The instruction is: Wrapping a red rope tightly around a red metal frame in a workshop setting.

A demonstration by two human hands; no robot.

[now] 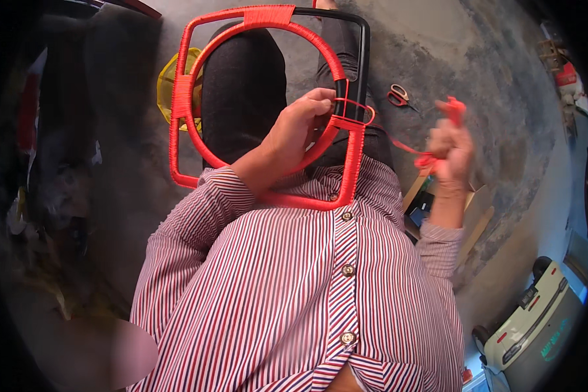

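A square frame (178, 140) with rounded corners and a round inner ring lies across my lap. Red cord wraps most of it; the upper right stretch shows bare black bar (363, 59). My left hand (295, 127) is closed round the ring's right side, thumb and fingers pinched close to a loose cord loop (370, 116) at the bar. From there a strand runs right to my right hand (452, 153), which is raised off the frame and somewhat blurred. It is closed on a bunch of red cord (427, 162), with more cord sticking out above the fingers.
Scissors (398, 97) with red handles lie on the concrete floor (438, 39), right of the frame. Behind the frame's left side is something yellow (168, 88). A wooden box (480, 212) stands below my right hand. A pale green case (532, 320) is at the lower right.
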